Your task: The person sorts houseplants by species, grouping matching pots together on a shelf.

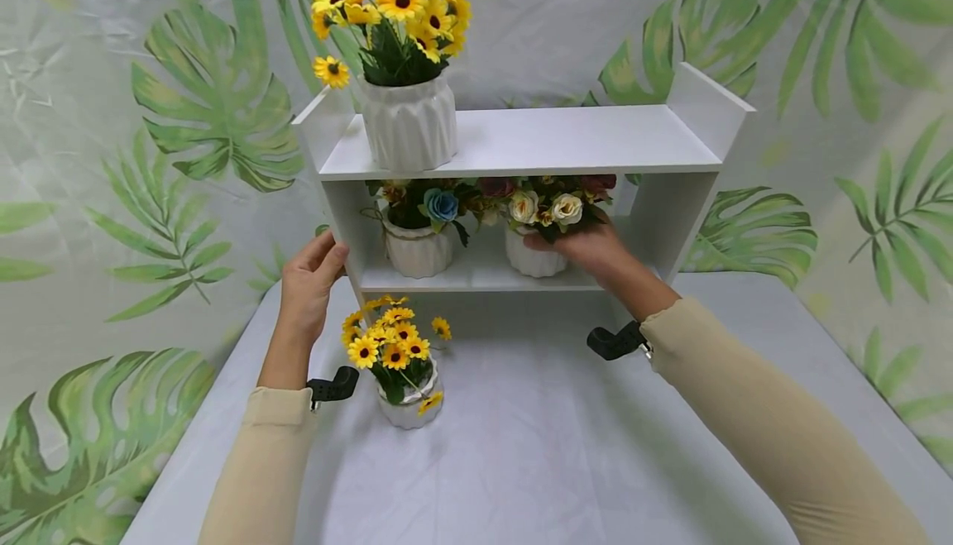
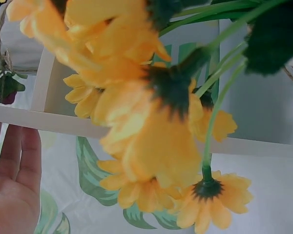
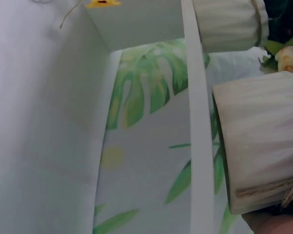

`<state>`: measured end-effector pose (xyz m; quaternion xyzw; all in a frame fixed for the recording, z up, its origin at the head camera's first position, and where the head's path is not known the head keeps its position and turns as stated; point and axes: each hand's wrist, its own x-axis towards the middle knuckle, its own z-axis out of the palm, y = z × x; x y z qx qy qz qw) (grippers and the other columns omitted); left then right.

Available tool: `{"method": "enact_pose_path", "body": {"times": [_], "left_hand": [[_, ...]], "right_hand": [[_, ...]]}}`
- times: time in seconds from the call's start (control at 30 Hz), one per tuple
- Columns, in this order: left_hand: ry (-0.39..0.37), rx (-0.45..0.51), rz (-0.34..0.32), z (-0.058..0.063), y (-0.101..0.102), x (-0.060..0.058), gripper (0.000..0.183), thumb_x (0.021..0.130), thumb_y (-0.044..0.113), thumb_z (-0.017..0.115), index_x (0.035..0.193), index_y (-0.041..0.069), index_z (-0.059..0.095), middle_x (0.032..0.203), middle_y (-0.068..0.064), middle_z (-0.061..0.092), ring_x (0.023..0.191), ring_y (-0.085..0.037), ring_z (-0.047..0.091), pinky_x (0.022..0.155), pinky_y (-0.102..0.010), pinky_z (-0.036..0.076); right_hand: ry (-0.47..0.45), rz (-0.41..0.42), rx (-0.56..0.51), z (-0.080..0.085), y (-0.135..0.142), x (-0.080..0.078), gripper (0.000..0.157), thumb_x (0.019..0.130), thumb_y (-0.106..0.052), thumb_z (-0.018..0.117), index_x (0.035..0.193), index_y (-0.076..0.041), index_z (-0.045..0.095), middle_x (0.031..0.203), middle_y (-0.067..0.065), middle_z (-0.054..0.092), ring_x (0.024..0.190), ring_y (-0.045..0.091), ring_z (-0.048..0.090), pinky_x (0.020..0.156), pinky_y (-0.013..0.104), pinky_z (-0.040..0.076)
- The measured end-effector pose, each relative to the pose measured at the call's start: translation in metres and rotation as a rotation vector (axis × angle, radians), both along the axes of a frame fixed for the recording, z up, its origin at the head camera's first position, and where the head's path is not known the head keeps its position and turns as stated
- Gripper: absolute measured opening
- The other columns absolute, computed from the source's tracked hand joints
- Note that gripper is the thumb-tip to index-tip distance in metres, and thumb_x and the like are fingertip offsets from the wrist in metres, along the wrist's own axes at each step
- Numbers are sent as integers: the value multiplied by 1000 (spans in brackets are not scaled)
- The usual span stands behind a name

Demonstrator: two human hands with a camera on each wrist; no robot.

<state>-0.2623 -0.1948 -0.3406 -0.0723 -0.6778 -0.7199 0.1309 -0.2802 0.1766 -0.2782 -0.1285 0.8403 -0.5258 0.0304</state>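
My right hand [image 1: 596, 251] holds a white ribbed pot [image 1: 532, 254] of cream and dark red roses [image 1: 546, 207] at the middle shelf. The right wrist view shows twine [image 3: 266, 187] around this pot [image 3: 259, 141] and a gap between its base and the shelf board [image 3: 200, 146]. Some of my right fingers are hidden by the pot and flowers. My left hand [image 1: 305, 284] touches the outer side of the white shelf unit [image 1: 338, 222] at its left panel. Straight left fingers [image 2: 27, 161] reach to the board edge in the left wrist view, their tips partly hidden.
A twine-tied pot [image 1: 419, 251] with a blue rose stands left on the middle shelf. On the top shelf is a white pot [image 1: 411, 127] of yellow daisies. Below, a smaller daisy pot [image 1: 409, 408] stands on the white-covered table [image 1: 521, 446]. A leaf-patterned cloth [image 1: 216, 98] hangs behind.
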Motion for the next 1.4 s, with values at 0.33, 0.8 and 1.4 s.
{"method": "enact_pose_path", "body": {"times": [0.33, 0.8, 1.4], "left_hand": [[6, -19, 3, 2, -1, 2, 49, 97, 30, 62, 142, 12, 56, 123, 14, 63, 112, -5, 60, 92, -12, 50], [14, -18, 17, -1, -5, 2, 48, 98, 29, 62, 141, 10, 56, 120, 15, 64, 110, -5, 61, 91, -13, 51], [-19, -56, -2, 2, -2, 3, 51, 99, 31, 60, 145, 11, 52, 125, 14, 61, 112, -5, 59, 93, -13, 49]], "right_hand": [[-55, -171, 23, -10, 7, 4, 100, 84, -32, 76, 159, -13, 14, 163, 8, 25, 150, 25, 28, 122, 46, 29], [-76, -53, -11, -12, 7, 6, 96, 89, -30, 72, 160, -17, 8, 165, 6, 19, 154, 24, 19, 124, 48, 23], [598, -444, 95, -43, 23, 82, 41, 88, -9, 71, 123, 5, 56, 122, 23, 53, 109, 33, 53, 92, 36, 47]]}}
